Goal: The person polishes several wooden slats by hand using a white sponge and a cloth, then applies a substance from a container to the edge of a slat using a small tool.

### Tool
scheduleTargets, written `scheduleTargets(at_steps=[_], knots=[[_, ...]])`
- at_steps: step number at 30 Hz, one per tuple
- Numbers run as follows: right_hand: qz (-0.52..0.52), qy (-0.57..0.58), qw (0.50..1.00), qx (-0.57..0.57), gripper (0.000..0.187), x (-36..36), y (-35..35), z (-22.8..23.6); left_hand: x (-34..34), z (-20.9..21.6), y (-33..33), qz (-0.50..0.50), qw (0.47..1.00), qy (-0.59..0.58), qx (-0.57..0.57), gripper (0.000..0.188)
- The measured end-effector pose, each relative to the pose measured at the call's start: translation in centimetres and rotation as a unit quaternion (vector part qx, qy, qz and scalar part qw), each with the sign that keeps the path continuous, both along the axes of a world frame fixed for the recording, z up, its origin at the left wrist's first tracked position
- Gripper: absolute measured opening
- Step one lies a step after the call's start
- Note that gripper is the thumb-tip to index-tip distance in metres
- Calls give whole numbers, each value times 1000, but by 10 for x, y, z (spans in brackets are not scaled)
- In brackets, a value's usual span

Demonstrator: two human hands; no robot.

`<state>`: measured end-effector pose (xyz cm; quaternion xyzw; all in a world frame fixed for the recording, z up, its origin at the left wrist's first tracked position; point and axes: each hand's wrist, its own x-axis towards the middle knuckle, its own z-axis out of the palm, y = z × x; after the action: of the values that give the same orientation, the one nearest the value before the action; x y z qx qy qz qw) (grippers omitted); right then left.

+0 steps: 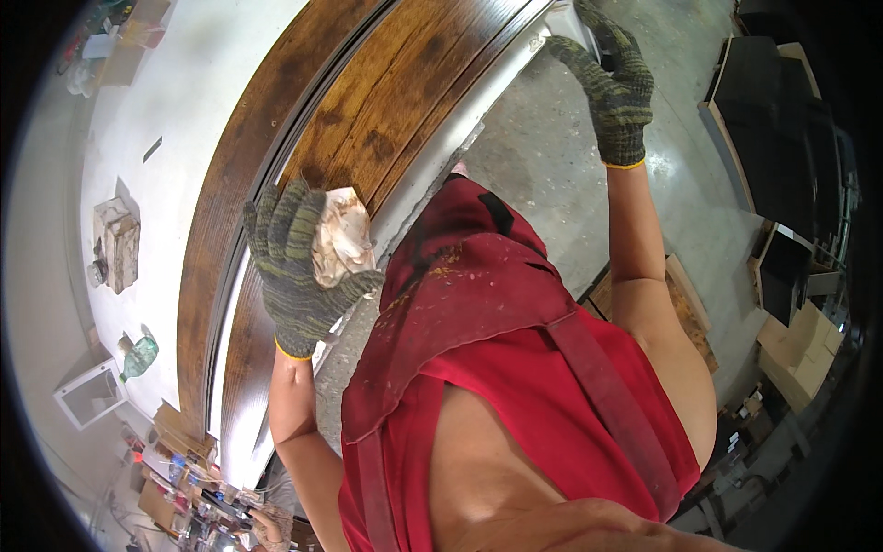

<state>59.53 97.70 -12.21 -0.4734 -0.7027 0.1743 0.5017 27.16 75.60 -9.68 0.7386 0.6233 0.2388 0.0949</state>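
My left hand (296,267), in a grey-green knit glove, grips a crumpled stained rag (342,241) and presses it against a long brown stained wooden panel (386,101) lying on a white table. My right hand (614,85), gloved the same way, rests with fingers curled over the far end of the panel's white edge. I wear a red apron (515,359) that fills the lower middle of the view.
A white work table (184,101) carries a small wooden block (118,241) and a green glass bottle (138,357). Black panels (782,120) and cardboard boxes (798,348) stand on the concrete floor at right. Cans and clutter (198,501) sit at lower left.
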Motion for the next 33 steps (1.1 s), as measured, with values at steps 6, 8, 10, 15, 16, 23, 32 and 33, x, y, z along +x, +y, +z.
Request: scheduleTargets(at_steps=[6, 8, 10, 15, 16, 23, 32, 33], knots=[[63, 201, 963, -169, 42, 24, -11, -19, -7, 0, 1, -15, 997, 54, -50, 71], [74, 224, 958, -163, 41, 18, -11, -17, -6, 0, 18, -39, 998, 23, -38, 67], [108, 190, 970, -108, 39, 19, -11, -19, -2, -16, 52, -99, 995, -16, 13, 63], [104, 216, 965, -102, 37, -8, -14, 3, 59, -34, 172, -166, 980, 39, 98, 53], [108, 230, 961, -112, 39, -17, -16, 11, 76, -33, 195, -147, 983, 59, 93, 53], [70, -146, 969, 186, 32, -53, 68, -7, 97, -36, 232, -24, 994, 31, 98, 47], [173, 305, 920, -174, 44, -121, 87, -29, -13, -19, 28, 39, 997, -33, 66, 49], [190, 253, 937, -150, 41, -116, 88, -29, -25, -12, -1, 64, 996, -3, 55, 53]])
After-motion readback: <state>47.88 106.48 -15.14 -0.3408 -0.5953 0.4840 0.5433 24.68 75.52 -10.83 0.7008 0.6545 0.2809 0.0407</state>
